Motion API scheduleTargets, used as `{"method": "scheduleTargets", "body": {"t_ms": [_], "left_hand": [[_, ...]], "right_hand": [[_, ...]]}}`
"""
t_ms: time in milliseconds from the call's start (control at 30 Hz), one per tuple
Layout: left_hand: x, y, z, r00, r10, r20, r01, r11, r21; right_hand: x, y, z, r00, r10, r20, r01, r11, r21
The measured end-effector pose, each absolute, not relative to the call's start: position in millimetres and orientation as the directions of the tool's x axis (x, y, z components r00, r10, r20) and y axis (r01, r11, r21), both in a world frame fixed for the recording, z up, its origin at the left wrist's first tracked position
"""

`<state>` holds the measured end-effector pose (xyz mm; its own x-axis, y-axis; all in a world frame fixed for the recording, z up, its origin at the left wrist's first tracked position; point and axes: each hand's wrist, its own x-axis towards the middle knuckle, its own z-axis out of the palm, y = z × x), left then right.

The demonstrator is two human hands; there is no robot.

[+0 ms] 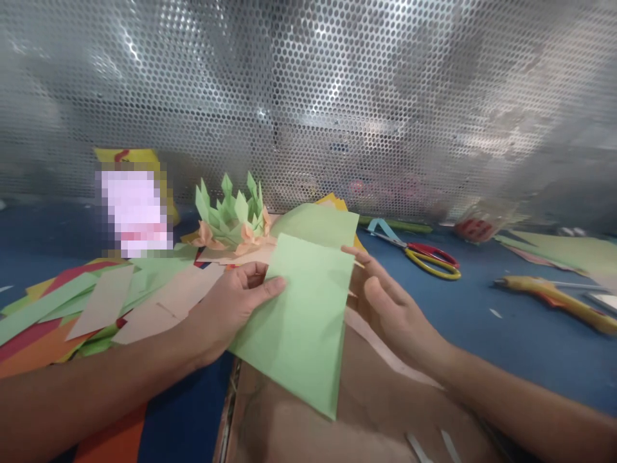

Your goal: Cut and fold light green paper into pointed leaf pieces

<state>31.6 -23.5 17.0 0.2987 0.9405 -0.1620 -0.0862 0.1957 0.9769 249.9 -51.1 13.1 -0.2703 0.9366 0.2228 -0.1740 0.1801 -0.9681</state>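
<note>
A light green sheet of paper [306,321] hangs tilted over a brown board [274,411]. My left hand [241,296] pinches its left edge, thumb on the front and fingers behind. At the right edge is my right hand [385,296], its fingers stretched out and thumb apart; some fingertips are partly hidden behind the paper. Beyond lies another green sheet [313,224] with yellow paper under it. A folded-paper piece [231,212] with green points and peach flower shapes stands behind my left hand.
Red-and-yellow-handled scissors [431,257] and a yellow glue gun [554,299] lie on the blue table [506,347] at right. Coloured paper pieces [101,296] are heaped at left. Several green sheets [569,254] lie far right. A perforated metal wall [308,96] closes the back.
</note>
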Motion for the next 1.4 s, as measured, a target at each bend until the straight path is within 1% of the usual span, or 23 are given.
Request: {"method": "scheduleTargets", "body": {"t_ms": [67, 133, 233, 300, 367, 433, 467, 500, 567, 733, 800, 867, 933, 1000, 1033, 1067, 1100, 1167, 1200, 1233, 1300, 1333, 1400], "left_hand": [[33.2, -26.6, 13.8, 0.327, 0.929, -0.173, -0.158, 0.234, 0.959], [34.8, -29.1, 11.1, 0.356, 0.919, -0.168, -0.194, 0.249, 0.949], [36.8, -30.5, 8.1, 0.384, 0.908, -0.17, -0.202, 0.262, 0.944], [37.8, -29.9, 5.8, 0.402, 0.901, -0.165, -0.202, 0.263, 0.943], [38.5, -28.8, 3.1, 0.415, 0.897, -0.153, -0.203, 0.255, 0.945], [39.1, -27.7, 0.3, 0.414, 0.898, -0.15, -0.195, 0.249, 0.949], [39.4, -27.4, -0.8, 0.412, 0.898, -0.155, -0.19, 0.251, 0.949], [39.7, -27.3, -1.6, 0.409, 0.898, -0.165, -0.186, 0.258, 0.948], [40.4, -27.4, -2.0, 0.405, 0.895, -0.185, -0.189, 0.281, 0.941], [41.7, -28.6, -0.2, 0.411, 0.886, -0.212, -0.232, 0.327, 0.916], [41.0, -28.8, -0.9, 0.41, 0.889, -0.206, -0.238, 0.322, 0.916], [39.4, -28.7, -2.5, 0.416, 0.889, -0.191, -0.222, 0.303, 0.927], [37.3, -28.6, -3.5, 0.424, 0.888, -0.176, -0.194, 0.279, 0.941], [35.5, -29.0, -2.9, 0.422, 0.891, -0.17, -0.177, 0.265, 0.948], [34.9, -29.5, -1.7, 0.42, 0.891, -0.17, -0.179, 0.265, 0.948], [34.6, -30.3, -0.2, 0.422, 0.89, -0.171, -0.188, 0.27, 0.944], [34.5, -31.3, 1.7, 0.426, 0.888, -0.172, -0.197, 0.277, 0.94], [35.0, -34.0, 5.8, 0.428, 0.887, -0.173, -0.204, 0.281, 0.938], [35.4, -35.5, 7.8, 0.426, 0.888, -0.175, -0.196, 0.279, 0.94], [35.8, -36.8, 9.5, 0.425, 0.887, -0.179, -0.184, 0.278, 0.943], [36.3, -38.3, 12.2, 0.422, 0.887, -0.187, -0.153, 0.272, 0.95], [36.3, -38.2, 13.0, 0.422, 0.887, -0.19, -0.138, 0.27, 0.953], [35.7, -36.3, 13.1, 0.421, 0.886, -0.193, -0.115, 0.263, 0.958]], "right_hand": [[245.3, -52.1, 10.7, -0.297, 0.939, 0.176, -0.18, 0.126, -0.976], [241.0, -51.6, 8.4, -0.257, 0.948, 0.19, -0.154, 0.154, -0.976], [237.6, -46.5, 6.3, -0.118, 0.961, 0.249, -0.056, 0.243, -0.968], [238.5, -41.4, 6.0, -0.046, 0.935, 0.353, 0.09, 0.355, -0.93], [241.2, -37.2, 6.2, -0.066, 0.866, 0.495, 0.282, 0.492, -0.824], [244.3, -35.3, 6.0, -0.178, 0.767, 0.616, 0.431, 0.624, -0.652], [245.6, -35.3, 5.7, -0.249, 0.713, 0.655, 0.465, 0.682, -0.565], [246.6, -36.0, 5.5, -0.308, 0.663, 0.683, 0.478, 0.728, -0.491], [247.7, -38.6, 5.4, -0.394, 0.577, 0.715, 0.468, 0.796, -0.384], [247.2, -45.2, 8.7, -0.519, 0.447, 0.729, 0.489, 0.855, -0.176], [246.3, -46.5, 8.6, -0.555, 0.409, 0.724, 0.495, 0.862, -0.109], [245.2, -48.2, 6.8, -0.579, 0.4, 0.711, 0.492, 0.866, -0.087], [243.7, -50.8, 5.4, -0.599, 0.411, 0.688, 0.484, 0.87, -0.098], [242.2, -53.7, 7.4, -0.597, 0.444, 0.668, 0.468, 0.869, -0.159], [241.5, -54.6, 10.2, -0.579, 0.482, 0.658, 0.458, 0.86, -0.227], [240.9, -55.0, 14.2, -0.538, 0.543, 0.645, 0.447, 0.832, -0.328], [240.4, -54.5, 19.0, -0.479, 0.63, 0.611, 0.432, 0.775, -0.461], [239.2, -50.6, 29.2, -0.343, 0.817, 0.464, 0.354, 0.57, -0.742], [238.3, -47.5, 33.4, -0.319, 0.89, 0.326, 0.299, 0.42, -0.857], [237.1, -43.8, 36.4, -0.339, 0.922, 0.184, 0.245, 0.275, -0.93], [233.3, -36.3, 38.1, -0.42, 0.905, -0.073, 0.188, 0.008, -0.982], [230.9, -33.1, 37.0, -0.463, 0.873, -0.155, 0.162, -0.088, -0.983], [225.6, -28.5, 32.2, -0.523, 0.819, -0.236, 0.121, -0.203, -0.972]]}}
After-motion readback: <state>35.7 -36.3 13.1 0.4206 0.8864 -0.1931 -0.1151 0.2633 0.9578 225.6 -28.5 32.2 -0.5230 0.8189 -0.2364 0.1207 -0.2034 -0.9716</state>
